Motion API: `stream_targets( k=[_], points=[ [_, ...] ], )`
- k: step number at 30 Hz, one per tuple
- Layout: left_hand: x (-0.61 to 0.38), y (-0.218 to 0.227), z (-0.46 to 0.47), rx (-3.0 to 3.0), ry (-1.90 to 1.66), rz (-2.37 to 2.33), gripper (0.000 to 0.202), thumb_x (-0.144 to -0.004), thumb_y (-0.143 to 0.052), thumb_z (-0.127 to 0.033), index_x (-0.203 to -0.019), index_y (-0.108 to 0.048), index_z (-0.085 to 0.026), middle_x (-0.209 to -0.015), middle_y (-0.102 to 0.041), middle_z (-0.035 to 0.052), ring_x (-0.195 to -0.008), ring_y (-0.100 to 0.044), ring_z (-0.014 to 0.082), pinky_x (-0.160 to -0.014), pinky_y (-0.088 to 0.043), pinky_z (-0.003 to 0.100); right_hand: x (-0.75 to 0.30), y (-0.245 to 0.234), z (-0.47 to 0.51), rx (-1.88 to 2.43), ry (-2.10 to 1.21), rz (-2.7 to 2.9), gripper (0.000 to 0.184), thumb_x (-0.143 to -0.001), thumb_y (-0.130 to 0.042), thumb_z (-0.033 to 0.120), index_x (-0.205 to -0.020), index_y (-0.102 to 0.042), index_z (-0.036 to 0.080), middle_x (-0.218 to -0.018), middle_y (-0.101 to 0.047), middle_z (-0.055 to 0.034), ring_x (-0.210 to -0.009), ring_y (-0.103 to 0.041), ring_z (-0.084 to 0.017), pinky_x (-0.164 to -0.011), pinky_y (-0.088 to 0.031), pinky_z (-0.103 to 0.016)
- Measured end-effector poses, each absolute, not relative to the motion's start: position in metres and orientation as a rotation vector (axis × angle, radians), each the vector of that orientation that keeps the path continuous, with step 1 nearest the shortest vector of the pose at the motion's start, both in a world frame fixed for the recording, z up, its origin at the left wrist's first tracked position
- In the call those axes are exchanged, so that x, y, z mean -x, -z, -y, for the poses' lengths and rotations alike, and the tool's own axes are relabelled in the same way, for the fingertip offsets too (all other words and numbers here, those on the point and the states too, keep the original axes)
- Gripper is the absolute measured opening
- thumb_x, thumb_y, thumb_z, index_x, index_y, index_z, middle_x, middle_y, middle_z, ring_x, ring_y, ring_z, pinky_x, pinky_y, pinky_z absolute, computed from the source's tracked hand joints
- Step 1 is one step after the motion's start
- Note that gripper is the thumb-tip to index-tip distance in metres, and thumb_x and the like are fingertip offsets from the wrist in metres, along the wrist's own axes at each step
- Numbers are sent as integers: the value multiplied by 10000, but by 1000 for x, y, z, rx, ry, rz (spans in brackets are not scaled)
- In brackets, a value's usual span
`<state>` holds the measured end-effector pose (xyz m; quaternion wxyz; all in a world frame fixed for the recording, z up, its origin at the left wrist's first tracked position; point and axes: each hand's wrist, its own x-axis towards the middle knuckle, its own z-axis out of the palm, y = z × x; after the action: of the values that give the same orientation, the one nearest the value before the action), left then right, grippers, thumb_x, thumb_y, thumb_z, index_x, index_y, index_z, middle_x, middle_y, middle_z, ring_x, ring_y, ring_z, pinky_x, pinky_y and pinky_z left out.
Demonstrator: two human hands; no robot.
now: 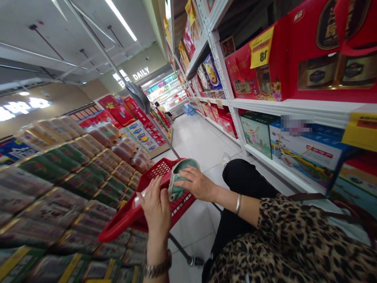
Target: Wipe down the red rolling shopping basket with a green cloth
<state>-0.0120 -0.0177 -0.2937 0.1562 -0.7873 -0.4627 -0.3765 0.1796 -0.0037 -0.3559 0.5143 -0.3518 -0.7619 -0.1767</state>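
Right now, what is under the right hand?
A green cloth, pressed on the red basket that the left hand holds. The right hand covers part of the cloth; whatever lies beneath that part is hidden.

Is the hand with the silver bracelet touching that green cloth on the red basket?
Touching. The head view shows the right hand closed over the green cloth, its fingers wrapped across the top, pressing it against the red basket.

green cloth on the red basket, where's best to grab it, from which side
Pinch the bunched lower fold of the green cloth from the near side: the right hand covers its top, while that fold hangs free over the red basket rim.
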Motion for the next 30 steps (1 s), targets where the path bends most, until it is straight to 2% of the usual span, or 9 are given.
stream_targets(
  k=[3,6,9,13,18,21,24,28,30],
  points=[
    [-16,295,2,2286,962,1380,451,-1005,-324,-342,-1332,-611,-223,-1355,-658,147,-1290,-555,296,-1161,-206,678,-182,367,4,893,372,1787,337,-959,-521,127,-1228,-696,229,-1271,-652,-122,-1211,-555,-248,-1111,-440,-486],
    [-26,293,-8,2248,901,1482,447,-996,-355,-381,-1270,-666,-215,-1293,-688,162,-1211,-582,323,-1112,-217,697,-195,369,3,1010,256,1648,353,-950,-514,120,-1245,-689,203,-1253,-647,-144,-1188,-567,-264,-1063,-492,-475],
    [-24,292,-8,2193,959,1528,437,-1000,-352,-392,-1189,-713,-234,-1201,-726,145,-1140,-593,297,-1081,-239,645,-208,360,2,1060,144,1486,422,-946,-511,129,-1339,-638,217,-1288,-631,-147,-1191,-572,-279,-1064,-496,-501],
    [-6,294,6,2141,1022,1488,404,-1003,-366,-399,-1116,-731,-268,-1103,-752,97,-1083,-592,268,-1048,-245,580,-201,344,5,952,122,1507,513,-971,-505,167,-1473,-517,273,-1397,-584,-114,-1314,-519,-259,-1141,-441,-495],
    [41,295,34,2133,1025,1438,419,-1005,-332,-365,-1023,-740,-273,-1037,-768,62,-1042,-615,250,-1012,-284,531,-166,346,21,728,240,1762,389,-1006,-522,216,-1384,-610,207,-1410,-594,-123,-1410,-454,-228,-1191,-396,-444],
    [72,290,49,2194,1118,1366,466,-1005,-290,-352,-971,-746,-265,-995,-773,53,-1021,-641,241,-1022,-340,510,-152,355,33,641,273,1858,337,-1024,-502,196,-1317,-661,246,-1425,-598,-96,-1447,-417,-208,-1199,-379,-441],
    [100,283,59,2267,1273,1349,497,-993,-279,-364,-845,-736,-235,-907,-762,67,-979,-665,252,-1013,-422,494,-148,362,39,577,269,1956,338,-1026,-493,168,-1278,-681,292,-1446,-591,-51,-1461,-400,-194,-1205,-369,-440],
    [132,280,66,2205,1473,1502,430,-966,-343,-373,-732,-672,-226,-855,-734,75,-1022,-669,282,-1032,-480,497,-153,370,36,592,170,1886,327,-1001,-527,160,-1291,-669,210,-1399,-612,-117,-1411,-469,-200,-1181,-416,-396],
    [146,282,69,2141,1432,1569,382,-955,-371,-383,-777,-671,-226,-917,-733,82,-1120,-643,306,-1075,-467,519,-156,371,33,652,86,1806,364,-995,-531,159,-1344,-628,189,-1404,-596,-139,-1387,-495,-197,-1169,-436,-380]
  ],
)
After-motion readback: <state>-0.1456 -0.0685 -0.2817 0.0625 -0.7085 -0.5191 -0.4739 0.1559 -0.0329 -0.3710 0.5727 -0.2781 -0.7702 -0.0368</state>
